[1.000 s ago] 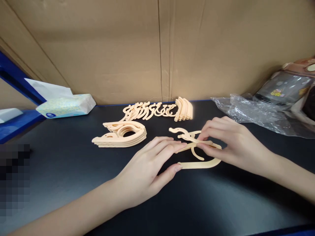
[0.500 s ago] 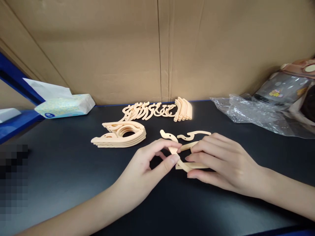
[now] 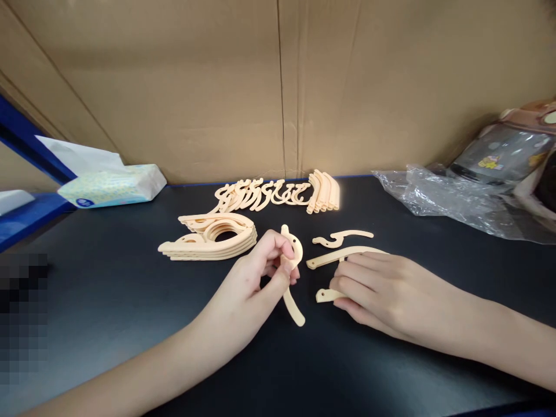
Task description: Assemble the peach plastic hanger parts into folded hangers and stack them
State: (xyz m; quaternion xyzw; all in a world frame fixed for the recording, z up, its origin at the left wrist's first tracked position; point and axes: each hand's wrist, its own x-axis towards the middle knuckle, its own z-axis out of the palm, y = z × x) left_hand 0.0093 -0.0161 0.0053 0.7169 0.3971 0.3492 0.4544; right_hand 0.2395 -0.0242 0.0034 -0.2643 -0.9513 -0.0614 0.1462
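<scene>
My left hand (image 3: 271,272) pinches a cream plastic hanger hook piece (image 3: 295,310) between thumb and fingers. Its curved, holed end points up and its tail hangs towards me. Further right, my right hand (image 3: 377,289) has its fingers closed over a cream hanger arm (image 3: 325,295); only the holed end shows past the thumb. A second hanger arm (image 3: 325,257) lies just beyond, partly under the same hand. Another loose hook piece (image 3: 343,237) rests behind it on the black table.
Several folded hangers (image 3: 208,246) are stacked on the left. At the back lie a row of hook pieces (image 3: 256,194) and a pile of hanger arms (image 3: 324,191). A tissue pack (image 3: 117,185) stands left; clear plastic wrap (image 3: 430,194) and a transparent bottle (image 3: 490,150) are right.
My left hand has drawn the hook piece leftwards, away from the two arms, and turned it more upright. My right hand has moved slightly and stays over the arms.
</scene>
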